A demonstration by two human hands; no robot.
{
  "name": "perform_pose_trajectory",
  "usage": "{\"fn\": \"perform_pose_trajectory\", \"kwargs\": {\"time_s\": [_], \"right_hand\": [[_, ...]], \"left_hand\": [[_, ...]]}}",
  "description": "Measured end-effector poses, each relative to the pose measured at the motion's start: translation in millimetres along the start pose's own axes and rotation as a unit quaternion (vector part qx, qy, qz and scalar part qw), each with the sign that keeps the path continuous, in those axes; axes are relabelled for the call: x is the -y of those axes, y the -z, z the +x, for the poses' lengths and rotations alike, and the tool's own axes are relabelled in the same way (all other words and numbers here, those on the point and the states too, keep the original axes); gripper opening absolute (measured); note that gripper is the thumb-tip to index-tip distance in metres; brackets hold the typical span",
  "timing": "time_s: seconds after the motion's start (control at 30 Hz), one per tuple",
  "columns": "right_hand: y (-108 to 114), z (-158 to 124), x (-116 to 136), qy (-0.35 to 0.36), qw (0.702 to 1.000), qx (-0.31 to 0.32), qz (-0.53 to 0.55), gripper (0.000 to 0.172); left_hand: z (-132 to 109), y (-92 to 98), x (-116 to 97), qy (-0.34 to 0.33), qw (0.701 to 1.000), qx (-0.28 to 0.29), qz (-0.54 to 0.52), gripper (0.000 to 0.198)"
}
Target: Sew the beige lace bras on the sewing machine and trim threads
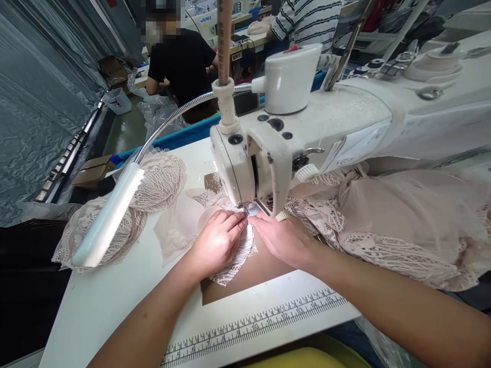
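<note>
My left hand (218, 239) has its fingers bent and pressed together on a pale pink lace piece (238, 261), just in front of the presser foot (251, 208). Across from it, my right hand (283, 236) is closed at the lace's right edge, its fingertips close by the foot. The white sewing machine head (240, 163) stands directly above both hands. The lace's lower end hangs out below my left hand, over a brown plate (264, 271). A smooth cup-like piece (205, 217) shows beside my left hand. My fingertips partly hide the stitching spot.
Stacked lace pieces (163, 179) lie at the left, under a white lamp (111, 220) on a bent metal neck. Lace and mesh garments (406, 220) are heaped at the right. A ruler strip (253, 327) runs along the front edge. Two people sit or stand beyond the table.
</note>
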State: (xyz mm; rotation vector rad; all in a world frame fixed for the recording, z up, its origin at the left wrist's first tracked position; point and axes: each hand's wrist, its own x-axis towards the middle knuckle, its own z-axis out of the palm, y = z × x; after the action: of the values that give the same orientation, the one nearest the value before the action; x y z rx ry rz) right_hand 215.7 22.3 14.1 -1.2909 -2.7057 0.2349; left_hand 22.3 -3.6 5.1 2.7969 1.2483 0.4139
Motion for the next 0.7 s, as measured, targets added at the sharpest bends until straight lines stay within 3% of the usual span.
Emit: {"fn": "perform_pose_trajectory", "kwargs": {"time_s": [0.27, 0.7], "right_hand": [[-6.5, -2.8, -7.0, 0.032, 0.999, -0.01, 0.026, 0.031], [-8.6, -2.0, -6.4, 0.019, 1.0, -0.004, 0.003, 0.035]], "left_hand": [[0.3, 0.3, 6.3, 0.003, 1.0, 0.004, 0.001, 0.034], [1.0, 2.2, 8.3, 0.037, 0.999, 0.014, 0.014, 0.033]]}}
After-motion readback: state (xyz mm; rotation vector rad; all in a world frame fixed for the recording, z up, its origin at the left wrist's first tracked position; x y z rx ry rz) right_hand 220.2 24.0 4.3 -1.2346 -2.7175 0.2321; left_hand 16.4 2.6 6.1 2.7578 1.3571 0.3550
